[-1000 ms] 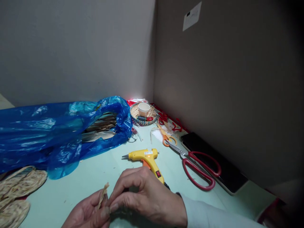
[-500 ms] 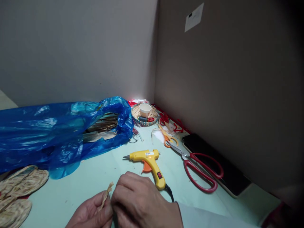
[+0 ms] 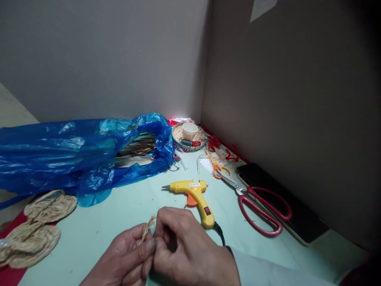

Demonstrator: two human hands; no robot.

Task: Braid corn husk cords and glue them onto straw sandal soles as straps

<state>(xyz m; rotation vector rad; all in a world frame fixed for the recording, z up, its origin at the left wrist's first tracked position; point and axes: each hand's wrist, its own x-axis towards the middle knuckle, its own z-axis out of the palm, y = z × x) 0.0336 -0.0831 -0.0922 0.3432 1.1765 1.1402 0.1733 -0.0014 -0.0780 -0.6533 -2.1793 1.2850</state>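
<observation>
A thin tan straw strip [image 3: 148,228] sticks up between my two hands near the bottom edge of the pale green table [image 3: 119,210]. My left hand [image 3: 125,260] pinches it with thumb and fingers closed. My right hand [image 3: 190,250] is curled shut against the left, fingertips pressed on the same strip. A yellow glue gun [image 3: 193,194] lies just beyond my right hand, its nozzle pointing left and its black cord running off behind my wrist.
A blue plastic bag [image 3: 74,153] with dried leaves lies at the left. Woven straw pieces [image 3: 38,226] sit at the far left. Red-handled scissors [image 3: 262,206], a black phone [image 3: 285,206], orange scissors [image 3: 218,169] and a small basket [image 3: 189,139] with a white cup are at the right and back.
Both hands have stayed closed on the strip and worked it between the fingertips. The camera has swung, so everything on the table appears shifted slightly right and up.
</observation>
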